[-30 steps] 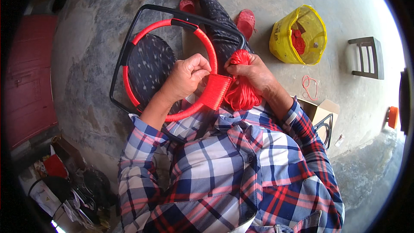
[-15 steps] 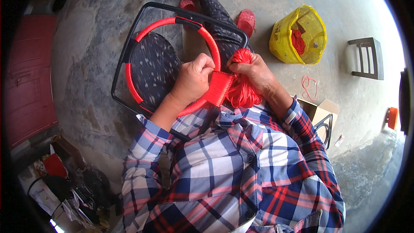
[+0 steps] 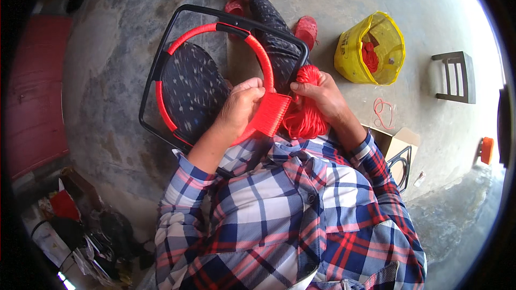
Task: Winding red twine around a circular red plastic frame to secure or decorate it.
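A black metal frame [image 3: 161,64] with a red cord-wrapped ring [image 3: 199,33] inside it rests on my lap. My left hand [image 3: 243,108] grips the ring's near edge, beside a woven patch of red cord [image 3: 270,114] that spans ring and frame. My right hand [image 3: 321,94] holds a bundle of red cord [image 3: 305,113] just right of that patch, fingers closed round it. My legs in dark patterned trousers show through the frame.
A yellow bag [image 3: 371,48] with more red cord sits on the concrete floor at the right. Near it lie a loose cord loop [image 3: 382,111], a small dark stool [image 3: 454,77] and a cardboard box [image 3: 398,147]. Clutter fills the lower left corner.
My left hand has slid slightly along the ring toward the woven patch. The right hand has stayed put with the cord bundle.
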